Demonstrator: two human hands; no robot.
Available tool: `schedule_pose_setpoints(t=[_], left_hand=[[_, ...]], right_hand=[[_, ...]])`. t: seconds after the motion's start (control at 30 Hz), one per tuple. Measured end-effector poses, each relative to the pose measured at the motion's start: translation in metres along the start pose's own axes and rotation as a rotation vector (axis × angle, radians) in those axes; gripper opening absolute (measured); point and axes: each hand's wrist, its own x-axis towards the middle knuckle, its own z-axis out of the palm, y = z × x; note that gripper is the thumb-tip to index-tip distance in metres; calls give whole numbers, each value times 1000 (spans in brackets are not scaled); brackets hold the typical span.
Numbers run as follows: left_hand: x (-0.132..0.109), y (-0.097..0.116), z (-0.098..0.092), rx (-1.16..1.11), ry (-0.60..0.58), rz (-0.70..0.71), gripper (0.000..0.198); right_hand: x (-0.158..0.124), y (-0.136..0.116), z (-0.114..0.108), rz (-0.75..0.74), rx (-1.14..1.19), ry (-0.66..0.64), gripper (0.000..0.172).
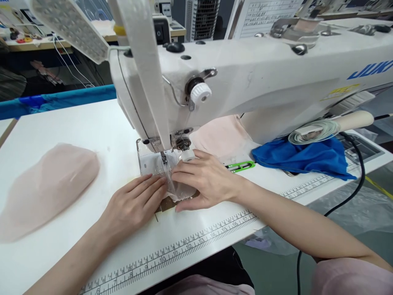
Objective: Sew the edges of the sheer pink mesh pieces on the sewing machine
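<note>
A white industrial sewing machine (264, 78) stands over the white table (101, 127). Under its needle and presser foot (164, 157) lies a small sheer pale-pink fabric piece (181, 190). My left hand (135, 203) lies flat on the table, fingers stretched out, fingertips pressing the fabric's left edge just in front of the needle. My right hand (204, 180) rests flat on the fabric to the right of the needle, fingers extended, thumb spread below. A white thimble-like cap (188, 155) sits on one right fingertip.
A stack of pale-pink fabric pieces (46, 188) lies at the left. More pink fabric (224, 137) and a blue cloth (303, 157) lie under the machine arm. Green snips (241, 166) sit beside my right hand. A ruler strip (184, 246) runs along the table's front edge. A black cable (350, 196) hangs right.
</note>
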Motion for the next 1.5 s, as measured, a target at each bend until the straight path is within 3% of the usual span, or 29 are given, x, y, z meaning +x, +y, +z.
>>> schedule_pose_setpoints(t=[0.07,0.2,0.37,0.8,1.5], left_hand=[[1,0,1,-46,25,-78,16],[4,3,4,-84,55,-167,15],[3,4,7,2,-15,-133,38],[1,3,8,49,-41,-76,31],[1,-3,14,44,-57,-141,34]], right_hand=[[0,-1,0,7,-8,-3,59],[-1,-3,7,23,-133,34,18],[-2,-4,13,-56,-136,116,27],[-2,-5,14,-61,-34,135,27],[-2,0,18,-13,-61,125,23]])
